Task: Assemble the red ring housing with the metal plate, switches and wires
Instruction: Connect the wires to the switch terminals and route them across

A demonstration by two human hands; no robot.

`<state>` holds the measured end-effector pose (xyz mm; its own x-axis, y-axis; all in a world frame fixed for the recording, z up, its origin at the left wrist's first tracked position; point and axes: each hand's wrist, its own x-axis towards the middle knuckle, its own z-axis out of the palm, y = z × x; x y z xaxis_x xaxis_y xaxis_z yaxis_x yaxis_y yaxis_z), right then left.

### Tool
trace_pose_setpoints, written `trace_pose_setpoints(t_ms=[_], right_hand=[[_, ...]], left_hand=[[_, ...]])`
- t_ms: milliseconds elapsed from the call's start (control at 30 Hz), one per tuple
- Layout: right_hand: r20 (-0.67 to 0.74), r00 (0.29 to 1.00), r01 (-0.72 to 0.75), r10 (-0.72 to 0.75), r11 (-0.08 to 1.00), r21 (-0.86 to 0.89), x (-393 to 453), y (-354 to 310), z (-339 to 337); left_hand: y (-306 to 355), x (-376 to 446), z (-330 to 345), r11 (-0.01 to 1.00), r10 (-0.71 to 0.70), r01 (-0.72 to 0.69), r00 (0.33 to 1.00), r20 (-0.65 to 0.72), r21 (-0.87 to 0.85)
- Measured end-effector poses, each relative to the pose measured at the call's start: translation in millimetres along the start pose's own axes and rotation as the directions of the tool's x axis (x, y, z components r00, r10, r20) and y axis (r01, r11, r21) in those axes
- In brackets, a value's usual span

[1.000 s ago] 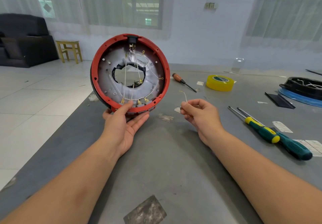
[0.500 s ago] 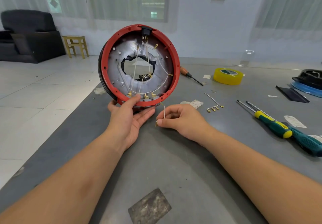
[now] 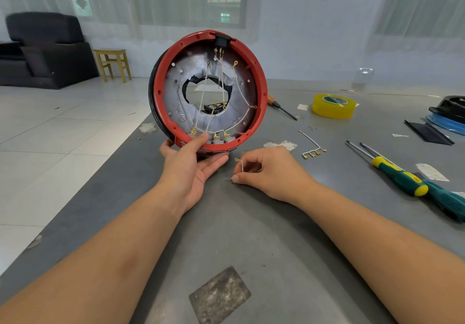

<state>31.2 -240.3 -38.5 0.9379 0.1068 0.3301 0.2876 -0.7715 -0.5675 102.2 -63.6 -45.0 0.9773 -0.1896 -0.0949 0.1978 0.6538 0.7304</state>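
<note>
Housing [image 3: 261, 92]: red ring stood on edge on the grey table [image 3: 251, 223], open face toward the camera, lower rim in the left hand.
Plate [image 3: 173, 97]: dull metal disc seated inside the ring, with a ragged dark-edged central opening and small holes round it.
Switch [image 3: 222, 38]: black block set in the top of the rim; further terminals sit at the bottom rim, their bodies hard to make out.
Wires [image 3: 205, 92]: thin white leads with brass ends, strung across the plate from top to bottom and out to the right side.
Left hand [image 3: 191, 165]: grips the lower rim, thumb on the inner face, fingers under and behind.
Right hand [image 3: 266, 170]: fingers curled, pinching a short loose wire [image 3: 242, 166] just beside the housing, low over the table.
Spare harness [image 3: 313, 147]: lies apart to the right, near two screwdrivers [image 3: 407, 180] and a yellow tape roll [image 3: 333, 106].
Handling, housing: judged rigid and fairly light; best held by the rim, clear of the leads.
Handling, wire: judged limp and springy, its terminals small and easily bent; take it close behind the brass end.
</note>
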Motion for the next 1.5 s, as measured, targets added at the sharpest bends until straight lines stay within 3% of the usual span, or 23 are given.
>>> trace_pose_setpoints(t_ms=[467,533,667,767,967,1167,1500], right_hand=[[0.049,0.995,0.093,-0.086,0.981,-0.169,0.7,-4.4,-3.4],[-0.01,0.997,0.074,-0.076,0.989,-0.125,2.7,-6.8,-6.8],[-0.185,0.983,0.011,0.013,0.991,0.13,11.9,-12.0,-22.4],[-0.245,0.97,0.029,0.016,0.983,0.179,16.0,-14.5,-31.7],[-0.256,0.966,0.028,-0.025,1.0,0.008,16.1,-16.8,-39.7],[-0.169,0.984,0.021,-0.05,0.985,-0.169,15.6,-21.5,-46.1],[-0.097,0.995,-0.018,-0.002,0.98,-0.2,14.2,-22.4,-45.8]], left_hand=[[0.3,-1.8,0.0,0.998,-0.028,0.024,0.998,0.051,0.065],[-0.2,-1.6,-0.8,0.996,-0.033,0.026,0.996,0.085,0.082],[-1.2,-2.8,-0.8,0.991,-0.061,0.047,0.991,0.117,0.125],[-0.7,-4.4,-0.1,0.983,-0.1,0.077,0.986,0.134,0.167],[-0.1,-6.8,0.1,0.967,-0.133,0.086,0.973,0.187,0.238],[-0.4,-9.4,0.4,0.959,-0.144,0.073,0.958,0.249,0.274],[1.0,-12.9,2.3,0.942,-0.17,0.073,0.946,0.277,0.327]])
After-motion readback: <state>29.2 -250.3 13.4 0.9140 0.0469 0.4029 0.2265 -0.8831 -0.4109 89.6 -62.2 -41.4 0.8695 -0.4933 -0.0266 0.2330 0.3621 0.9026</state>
